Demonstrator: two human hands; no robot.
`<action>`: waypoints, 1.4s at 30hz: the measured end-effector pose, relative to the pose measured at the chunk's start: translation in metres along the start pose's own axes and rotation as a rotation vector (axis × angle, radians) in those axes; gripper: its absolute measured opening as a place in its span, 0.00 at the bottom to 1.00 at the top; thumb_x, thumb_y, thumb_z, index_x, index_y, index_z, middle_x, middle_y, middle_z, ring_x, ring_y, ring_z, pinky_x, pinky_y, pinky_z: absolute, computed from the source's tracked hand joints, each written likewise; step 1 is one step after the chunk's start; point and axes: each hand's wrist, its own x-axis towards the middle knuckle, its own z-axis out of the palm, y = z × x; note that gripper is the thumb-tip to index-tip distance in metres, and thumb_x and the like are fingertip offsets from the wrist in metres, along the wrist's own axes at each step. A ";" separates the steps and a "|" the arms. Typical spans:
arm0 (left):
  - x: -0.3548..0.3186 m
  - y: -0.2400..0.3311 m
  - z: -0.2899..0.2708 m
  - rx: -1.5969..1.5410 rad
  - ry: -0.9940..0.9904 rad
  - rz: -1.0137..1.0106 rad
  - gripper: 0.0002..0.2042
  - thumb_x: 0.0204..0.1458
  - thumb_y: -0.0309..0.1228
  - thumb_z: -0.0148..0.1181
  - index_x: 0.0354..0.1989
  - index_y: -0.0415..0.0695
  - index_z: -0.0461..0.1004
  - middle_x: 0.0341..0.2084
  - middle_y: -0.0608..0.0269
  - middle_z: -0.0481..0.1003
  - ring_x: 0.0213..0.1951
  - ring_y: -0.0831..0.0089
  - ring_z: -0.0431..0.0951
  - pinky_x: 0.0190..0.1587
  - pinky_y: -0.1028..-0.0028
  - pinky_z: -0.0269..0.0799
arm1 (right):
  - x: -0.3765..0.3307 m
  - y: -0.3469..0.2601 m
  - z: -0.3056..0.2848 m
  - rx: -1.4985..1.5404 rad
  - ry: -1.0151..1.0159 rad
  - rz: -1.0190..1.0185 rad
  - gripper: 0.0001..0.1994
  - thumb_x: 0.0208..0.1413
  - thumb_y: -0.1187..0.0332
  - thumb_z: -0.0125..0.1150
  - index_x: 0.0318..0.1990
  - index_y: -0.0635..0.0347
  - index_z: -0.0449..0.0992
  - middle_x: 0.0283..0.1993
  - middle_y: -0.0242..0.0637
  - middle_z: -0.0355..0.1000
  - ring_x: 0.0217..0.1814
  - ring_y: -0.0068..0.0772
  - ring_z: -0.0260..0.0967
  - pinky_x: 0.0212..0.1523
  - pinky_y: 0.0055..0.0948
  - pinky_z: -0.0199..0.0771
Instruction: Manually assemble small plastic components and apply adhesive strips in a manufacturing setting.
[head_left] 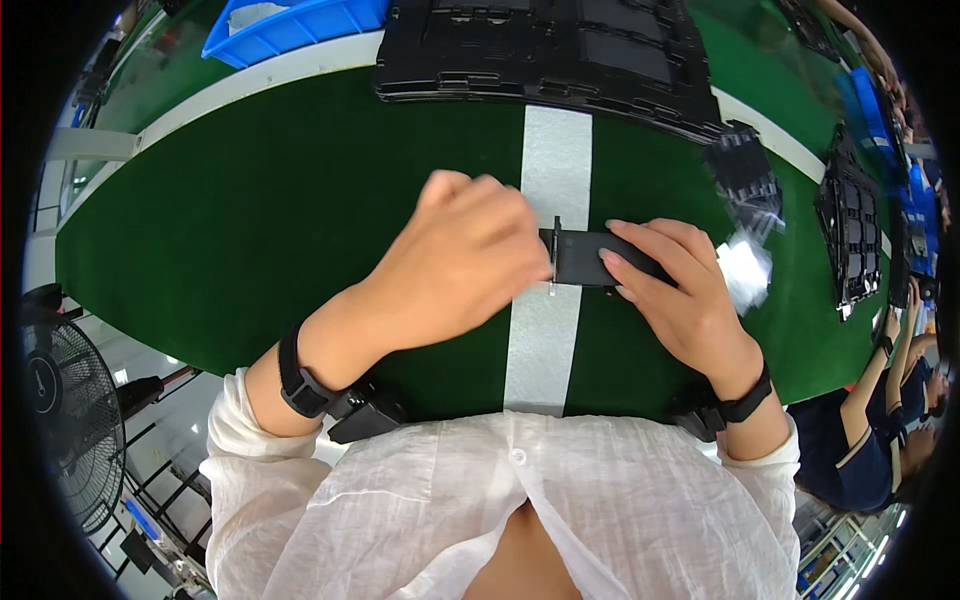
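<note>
Black flat part (583,258): a small dark rectangular piece held between both hands, just above the green surface (250,230), over the white stripe (545,330) that runs down its middle.
Left hand (455,265): fingers curled together at the part's left end, where a thin upright edge shows; the hand is somewhat blurred, so the exact grip cannot be told.
Right hand (680,290): fingers laid over the top and right side of the part, grasping it.
Wrists: each carries a dark band with a small black unit.
Black trays (540,45): a stack at the far edge of the surface, well apart from the hands.
Clear bags (745,265): a crinkled pile just right of the right hand, with a dark moulded piece (742,170) behind it.
Blue bin (290,25): far left, beyond the surface.
Fan (60,420): lower left, beside the surface.
Other person: a dark sleeve (835,440) and forearm (880,375) at the right edge.
</note>
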 end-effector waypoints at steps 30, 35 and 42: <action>0.014 -0.003 0.024 -0.612 0.407 -0.503 0.07 0.53 0.30 0.54 0.33 0.39 0.72 0.24 0.72 0.69 0.29 0.85 0.65 0.33 0.83 0.62 | -0.007 -0.032 -0.018 -0.419 -0.021 0.011 0.17 0.37 0.74 0.60 0.40 0.67 0.72 0.43 0.43 0.70 0.46 0.39 0.66 0.46 0.34 0.66; 0.016 -0.005 0.020 -0.811 0.421 -0.607 0.07 0.54 0.29 0.52 0.35 0.38 0.72 0.25 0.70 0.70 0.31 0.84 0.67 0.38 0.81 0.63 | 0.000 -0.025 -0.006 -0.680 -0.112 -0.150 0.21 0.38 0.73 0.59 0.44 0.70 0.71 0.44 0.46 0.71 0.47 0.38 0.68 0.44 0.31 0.68; 0.033 0.006 -0.005 -1.007 0.569 -0.631 0.15 0.57 0.39 0.47 0.37 0.39 0.73 0.30 0.67 0.72 0.33 0.80 0.69 0.39 0.81 0.60 | 0.019 -0.011 -0.025 0.444 0.058 0.398 0.10 0.49 0.76 0.56 0.39 0.72 0.73 0.36 0.45 0.74 0.33 0.36 0.73 0.34 0.28 0.76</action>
